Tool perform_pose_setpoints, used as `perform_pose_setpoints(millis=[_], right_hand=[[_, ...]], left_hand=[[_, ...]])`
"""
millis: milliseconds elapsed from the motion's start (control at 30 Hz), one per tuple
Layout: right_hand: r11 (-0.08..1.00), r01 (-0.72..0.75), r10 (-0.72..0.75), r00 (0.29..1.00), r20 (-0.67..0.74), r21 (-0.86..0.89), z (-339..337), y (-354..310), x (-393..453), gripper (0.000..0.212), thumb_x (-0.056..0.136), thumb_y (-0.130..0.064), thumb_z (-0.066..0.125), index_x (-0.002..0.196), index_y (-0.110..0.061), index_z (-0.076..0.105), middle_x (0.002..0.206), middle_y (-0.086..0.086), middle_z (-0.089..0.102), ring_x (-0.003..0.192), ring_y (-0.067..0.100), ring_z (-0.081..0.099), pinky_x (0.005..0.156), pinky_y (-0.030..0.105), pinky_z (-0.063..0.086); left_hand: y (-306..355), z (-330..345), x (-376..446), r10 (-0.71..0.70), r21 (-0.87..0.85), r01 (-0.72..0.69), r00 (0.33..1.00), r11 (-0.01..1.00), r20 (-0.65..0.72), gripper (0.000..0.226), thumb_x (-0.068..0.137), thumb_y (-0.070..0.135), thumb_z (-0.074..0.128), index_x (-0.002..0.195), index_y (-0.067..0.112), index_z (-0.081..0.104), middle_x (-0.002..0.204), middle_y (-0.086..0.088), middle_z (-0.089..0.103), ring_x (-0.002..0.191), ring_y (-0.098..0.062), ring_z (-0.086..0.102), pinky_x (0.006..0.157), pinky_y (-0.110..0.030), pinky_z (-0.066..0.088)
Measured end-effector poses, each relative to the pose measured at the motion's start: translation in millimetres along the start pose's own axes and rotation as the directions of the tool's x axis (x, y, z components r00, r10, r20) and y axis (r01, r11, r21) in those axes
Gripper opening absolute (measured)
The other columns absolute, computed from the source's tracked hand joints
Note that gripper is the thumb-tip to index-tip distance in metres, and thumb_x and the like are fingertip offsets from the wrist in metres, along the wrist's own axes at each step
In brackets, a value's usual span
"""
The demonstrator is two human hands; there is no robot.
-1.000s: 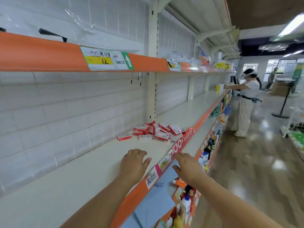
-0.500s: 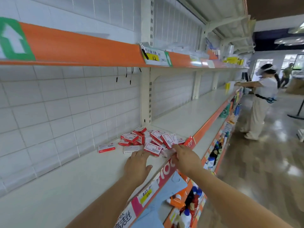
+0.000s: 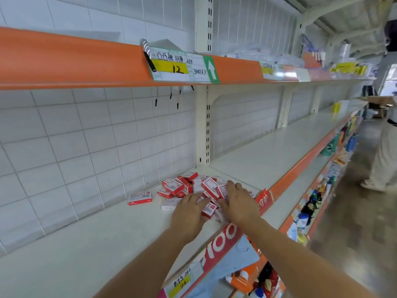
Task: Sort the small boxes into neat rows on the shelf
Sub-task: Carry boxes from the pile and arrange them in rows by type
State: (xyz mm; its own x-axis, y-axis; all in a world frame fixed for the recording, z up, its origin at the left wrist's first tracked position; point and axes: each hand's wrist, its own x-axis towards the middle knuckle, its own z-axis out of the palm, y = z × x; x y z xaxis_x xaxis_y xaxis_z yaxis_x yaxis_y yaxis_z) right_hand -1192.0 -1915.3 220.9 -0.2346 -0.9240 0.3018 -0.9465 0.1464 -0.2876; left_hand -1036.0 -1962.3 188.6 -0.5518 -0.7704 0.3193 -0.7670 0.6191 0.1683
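A loose pile of several small red-and-white boxes (image 3: 182,187) lies on the cream shelf (image 3: 86,244), near its front edge and beside the upright post. One box (image 3: 140,198) lies apart to the left, and a white box (image 3: 169,204) lies flat in front of the pile. My left hand (image 3: 190,211) rests flat on the pile's near side, fingers straight and touching a box. My right hand (image 3: 241,203) lies over the pile's right side, fingers spread on the boxes. Boxes under both hands are partly hidden.
An orange shelf lip with a price tag (image 3: 182,65) hangs overhead. The white upright post (image 3: 202,125) stands behind the pile. A red sign (image 3: 263,201) sticks up at the shelf front. Lower shelves hold goods (image 3: 311,201). A person (image 3: 384,151) stands in the aisle at right.
I have come closer to the pile. Both hands have moved forward from the shelf's front edge onto the boxes.
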Motion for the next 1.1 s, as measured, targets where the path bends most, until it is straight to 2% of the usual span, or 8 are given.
perform_pose_setpoints(millis=[167,300,433,600,733,867,1100], right_hand=[[1.0,-0.015,0.015,1.0,0.01,-0.014,-1.9,-5.0,-0.4,0.061,0.096,-0.037,0.048,0.145,-0.014,0.02,0.131,0.007,0.045,0.116,0.023,0.05,0.083,0.034,0.046],[0.999,-0.012,0.012,1.0,0.012,-0.039,-7.2,-9.2,-5.3,0.056,0.095,-0.033,0.05,0.142,-0.015,0.026,0.131,0.006,0.045,0.114,0.023,0.05,0.083,0.033,0.047],[0.999,0.014,-0.014,1.0,-0.027,-0.034,-10.2,-20.0,-12.1,0.05,0.096,-0.028,0.046,0.141,-0.017,0.028,0.13,0.007,0.043,0.109,0.022,0.052,0.074,0.029,0.045],[0.998,0.069,-0.068,0.997,-0.027,0.004,-7.1,-48.2,-19.1,0.053,0.096,-0.018,0.042,0.146,-0.019,0.025,0.133,0.008,0.039,0.113,0.025,0.047,0.082,0.035,0.049],[0.987,0.159,-0.16,0.987,0.032,0.035,3.6,-75.4,-27.0,0.055,0.095,-0.011,0.044,0.146,-0.021,0.026,0.141,0.007,0.036,0.124,0.026,0.042,0.089,0.037,0.047],[0.959,0.274,-0.279,0.958,0.061,0.078,15.8,-102.4,-36.4,0.056,0.094,-0.008,0.044,0.146,-0.023,0.027,0.144,0.004,0.038,0.127,0.024,0.041,0.096,0.039,0.046],[0.861,0.484,-0.506,0.847,0.162,0.156,25.6,-142.9,-61.8,0.059,0.094,-0.006,0.044,0.147,-0.026,0.027,0.142,0.002,0.041,0.126,0.022,0.037,0.093,0.036,0.043]], left_hand=[[-3.0,-1.5,2.7,0.03,0.037,-0.029,0.999,0.999,-0.034,0.054,0.09,0.04,0.058,0.14,0.031,0.04,0.146,0.005,0.038,0.134,-0.018,0.03,0.11,-0.032,0.025],[-5.3,-4.7,0.7,0.042,0.072,-0.04,0.999,0.997,-0.028,0.052,0.088,0.048,0.058,0.134,0.03,0.045,0.137,0.006,0.047,0.127,-0.016,0.037,0.107,-0.029,0.027],[-12.8,-10.7,-11.8,-0.019,-0.002,0.019,1.0,1.0,-0.009,0.054,0.087,0.047,0.06,0.134,0.029,0.044,0.136,0.007,0.049,0.124,-0.015,0.042,0.104,-0.028,0.033],[-26.9,-27.2,-36.9,-0.065,-0.034,0.066,0.997,0.997,0.045,0.053,0.091,0.04,0.057,0.14,0.031,0.039,0.138,0.005,0.047,0.124,-0.016,0.041,0.095,-0.029,0.042],[-45.2,-42.1,-62.8,-0.148,-0.023,0.149,0.988,0.989,0.042,0.052,0.093,0.038,0.055,0.142,0.032,0.039,0.138,0.003,0.045,0.124,-0.016,0.039,0.092,-0.028,0.043],[-64.0,-60.1,-95.2,-0.25,0.012,0.25,0.968,0.968,0.02,0.05,0.093,0.037,0.055,0.14,0.03,0.041,0.134,0.003,0.047,0.12,-0.016,0.04,0.089,-0.028,0.043],[-77.5,-88.4,-163.7,-0.475,0.027,0.477,0.878,0.879,-0.053,0.047,0.092,0.035,0.056,0.137,0.029,0.044,0.132,0.005,0.047,0.12,-0.015,0.041,0.088,-0.03,0.044]])
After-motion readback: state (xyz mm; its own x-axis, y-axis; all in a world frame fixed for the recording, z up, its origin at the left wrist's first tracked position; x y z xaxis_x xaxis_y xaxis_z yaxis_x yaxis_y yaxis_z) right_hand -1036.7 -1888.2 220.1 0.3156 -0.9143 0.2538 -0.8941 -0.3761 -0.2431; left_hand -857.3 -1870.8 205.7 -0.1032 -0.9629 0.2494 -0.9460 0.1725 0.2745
